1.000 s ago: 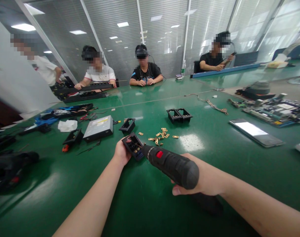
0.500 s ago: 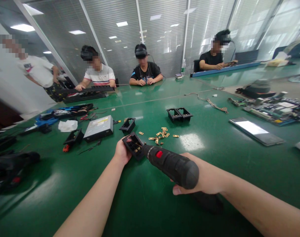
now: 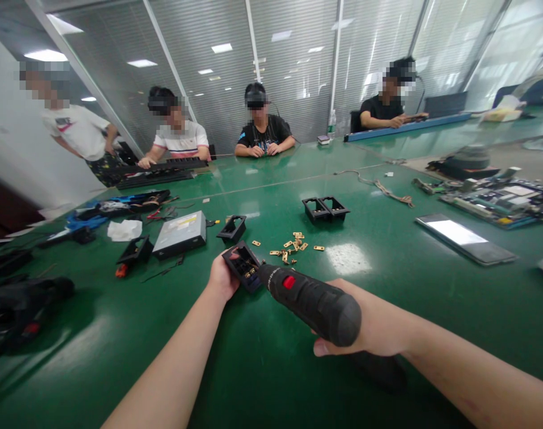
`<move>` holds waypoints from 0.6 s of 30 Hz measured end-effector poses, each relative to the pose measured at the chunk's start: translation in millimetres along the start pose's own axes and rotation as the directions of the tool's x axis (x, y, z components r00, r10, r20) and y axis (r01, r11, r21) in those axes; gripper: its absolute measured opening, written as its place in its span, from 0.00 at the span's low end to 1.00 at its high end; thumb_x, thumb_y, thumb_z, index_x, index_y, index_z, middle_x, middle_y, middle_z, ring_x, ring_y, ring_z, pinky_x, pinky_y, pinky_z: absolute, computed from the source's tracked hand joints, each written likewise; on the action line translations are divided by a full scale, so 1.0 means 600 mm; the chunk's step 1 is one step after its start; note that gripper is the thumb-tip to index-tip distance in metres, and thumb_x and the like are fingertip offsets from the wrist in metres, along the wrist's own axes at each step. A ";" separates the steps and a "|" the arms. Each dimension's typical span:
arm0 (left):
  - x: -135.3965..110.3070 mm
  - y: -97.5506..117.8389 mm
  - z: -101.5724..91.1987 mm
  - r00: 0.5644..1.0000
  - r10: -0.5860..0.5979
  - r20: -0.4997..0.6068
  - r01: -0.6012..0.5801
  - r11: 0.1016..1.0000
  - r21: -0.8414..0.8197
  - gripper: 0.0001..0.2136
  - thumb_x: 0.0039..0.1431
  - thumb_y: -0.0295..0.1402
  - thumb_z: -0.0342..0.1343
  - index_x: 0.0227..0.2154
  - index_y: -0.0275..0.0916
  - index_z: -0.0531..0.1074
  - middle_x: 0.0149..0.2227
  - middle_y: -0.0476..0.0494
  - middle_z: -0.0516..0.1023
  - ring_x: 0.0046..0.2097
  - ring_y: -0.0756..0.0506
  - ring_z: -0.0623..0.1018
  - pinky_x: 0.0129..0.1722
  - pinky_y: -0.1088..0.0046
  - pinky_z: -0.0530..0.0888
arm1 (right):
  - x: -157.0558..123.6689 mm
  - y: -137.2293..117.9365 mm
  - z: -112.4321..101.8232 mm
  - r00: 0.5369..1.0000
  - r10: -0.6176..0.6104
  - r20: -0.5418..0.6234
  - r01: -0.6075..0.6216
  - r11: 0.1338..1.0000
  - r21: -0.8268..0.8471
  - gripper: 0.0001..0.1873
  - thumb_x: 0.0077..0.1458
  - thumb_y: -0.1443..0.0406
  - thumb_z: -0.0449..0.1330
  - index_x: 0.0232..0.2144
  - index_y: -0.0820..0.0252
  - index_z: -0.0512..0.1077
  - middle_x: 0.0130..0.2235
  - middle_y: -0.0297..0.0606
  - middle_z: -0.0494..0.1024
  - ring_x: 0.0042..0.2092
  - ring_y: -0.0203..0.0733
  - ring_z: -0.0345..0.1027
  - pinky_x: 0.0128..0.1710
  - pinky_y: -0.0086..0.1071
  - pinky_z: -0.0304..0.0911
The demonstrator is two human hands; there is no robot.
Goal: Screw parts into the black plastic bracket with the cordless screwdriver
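My left hand point(image 3: 221, 276) grips a small black plastic socket housing point(image 3: 242, 266), tilted up on the green table point(image 3: 262, 369). My right hand point(image 3: 373, 329) is wrapped round the handle of a black electric screwdriver point(image 3: 311, 301) with a red switch. The driver's tip reaches into the housing. Small brass contact pieces point(image 3: 292, 246) lie scattered just beyond the housing.
More black housings lie at the table's middle, one point(image 3: 232, 229) alone and a pair point(image 3: 325, 208) together. A silver disc drive point(image 3: 180, 233), a phone point(image 3: 465, 238), circuit boards point(image 3: 503, 196) and cables lie around. Several people sit or stand at the far side.
The hands, housing and screwdriver have held almost still. The person standing at the far left has shifted a little.
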State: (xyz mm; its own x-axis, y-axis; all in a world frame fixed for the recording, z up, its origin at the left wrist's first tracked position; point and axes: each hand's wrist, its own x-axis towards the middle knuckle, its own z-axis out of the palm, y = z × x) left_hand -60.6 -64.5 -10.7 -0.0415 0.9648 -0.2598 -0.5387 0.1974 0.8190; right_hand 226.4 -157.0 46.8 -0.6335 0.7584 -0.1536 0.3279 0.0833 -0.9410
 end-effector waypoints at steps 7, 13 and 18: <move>0.000 0.000 0.001 1.000 0.003 -0.017 -0.003 1.000 0.012 0.12 0.43 0.28 0.51 0.33 0.33 0.74 0.29 0.37 0.78 0.31 0.38 0.79 0.34 0.58 0.77 | 0.002 0.003 0.000 1.000 -0.013 0.025 0.013 1.000 0.018 0.25 0.37 0.56 0.75 0.33 0.61 0.71 0.33 0.37 0.77 0.33 0.44 0.71 0.30 0.33 0.66; -0.003 0.000 0.005 0.999 0.030 -0.019 -0.030 0.999 0.029 0.11 0.42 0.28 0.51 0.30 0.34 0.73 0.28 0.38 0.78 0.30 0.39 0.79 0.34 0.59 0.77 | 0.001 0.004 0.000 1.000 -0.009 -0.002 0.009 1.000 0.010 0.25 0.36 0.56 0.75 0.32 0.60 0.70 0.31 0.36 0.76 0.32 0.42 0.69 0.28 0.32 0.65; -0.002 -0.001 0.005 0.999 0.003 -0.040 -0.002 1.000 0.019 0.12 0.43 0.28 0.50 0.32 0.34 0.74 0.28 0.38 0.78 0.30 0.38 0.79 0.34 0.58 0.77 | 0.003 -0.005 -0.001 0.997 -0.051 0.062 0.048 0.998 0.035 0.22 0.38 0.59 0.75 0.33 0.62 0.72 0.31 0.35 0.76 0.32 0.42 0.69 0.29 0.32 0.64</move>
State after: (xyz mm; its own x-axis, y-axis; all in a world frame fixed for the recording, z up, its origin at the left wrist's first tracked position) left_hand -57.7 -65.1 -9.0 -0.0763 0.9576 -0.2777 -0.5229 0.1987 0.8289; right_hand 224.6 -155.6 49.5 -0.6917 0.7114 -0.1244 0.2721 0.0973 -0.9573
